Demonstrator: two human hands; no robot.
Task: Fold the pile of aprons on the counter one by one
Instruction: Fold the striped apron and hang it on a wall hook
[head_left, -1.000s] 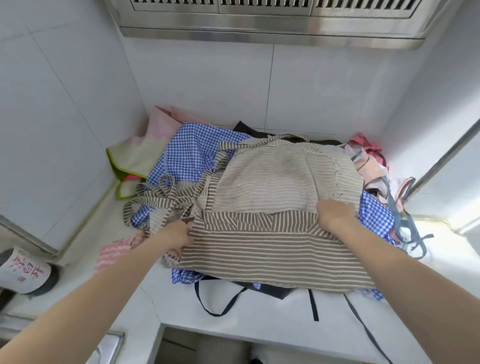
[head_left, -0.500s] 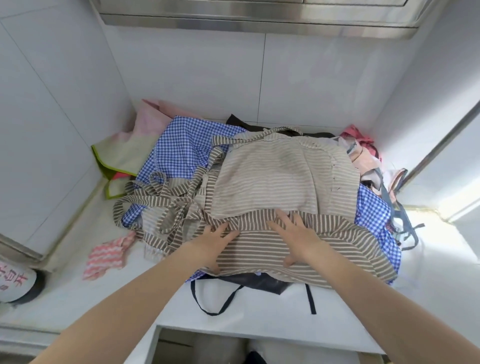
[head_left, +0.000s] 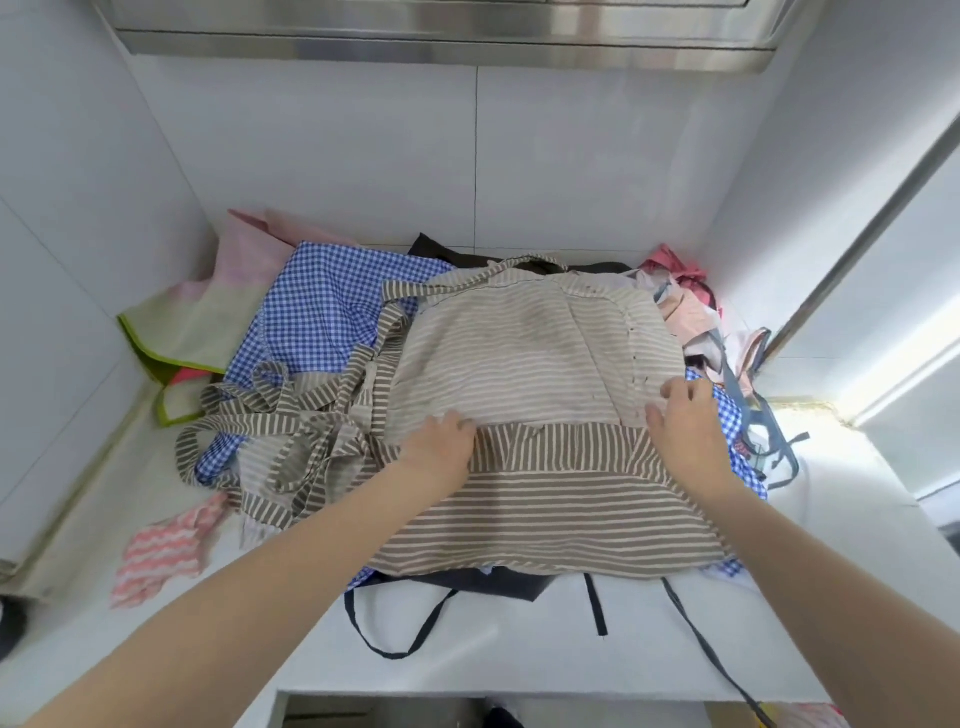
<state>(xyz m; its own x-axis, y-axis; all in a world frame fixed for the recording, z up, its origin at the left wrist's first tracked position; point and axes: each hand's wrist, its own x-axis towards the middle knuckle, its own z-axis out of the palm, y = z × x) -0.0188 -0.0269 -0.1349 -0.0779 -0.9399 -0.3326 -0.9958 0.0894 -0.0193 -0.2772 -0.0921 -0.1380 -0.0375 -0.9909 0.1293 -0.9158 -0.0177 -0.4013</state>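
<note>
With our left hand (head_left: 441, 441) and right hand (head_left: 680, 421) set apart, fingers pressing the striped apron (head_left: 519, 353) atop the pile on the counter (head_left: 519, 660), we should smooth outward before folding.

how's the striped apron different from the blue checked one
The striped apron is brown and cream in bands; the blue checked apron is a blue and white grid. The striped one lies on top of the pile, spread fairly flat, with both hands on it (left hand, right hand); the checked one lies under it, only partly showing and untouched. Both are cloth on the counter.
</note>
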